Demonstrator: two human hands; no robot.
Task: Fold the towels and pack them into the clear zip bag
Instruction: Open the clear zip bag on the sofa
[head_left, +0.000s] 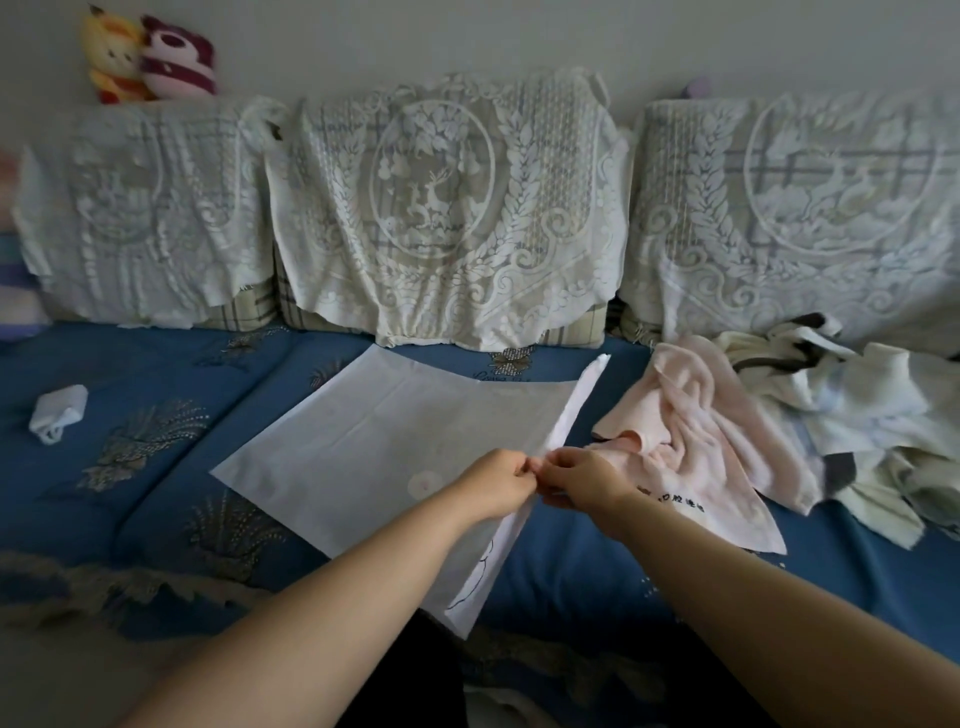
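Both hands pinch the right edge of the zip bag (384, 447). The left hand (493, 483) and right hand (576, 478) touch. A pink towel (711, 431) lies just beside.

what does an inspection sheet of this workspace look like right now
surface: blue patterned sofa seat.
job's things: zip bag lies flat, nothing inside; pink towel and white towels lie crumpled and unfolded to its right.
clutter: small white cloth at far left.
grippers: left hand and right hand both pinch the bag's zip edge.
cables: nothing seen.
surroundings: lace covers over the back cushions; two plush toys on top at left.
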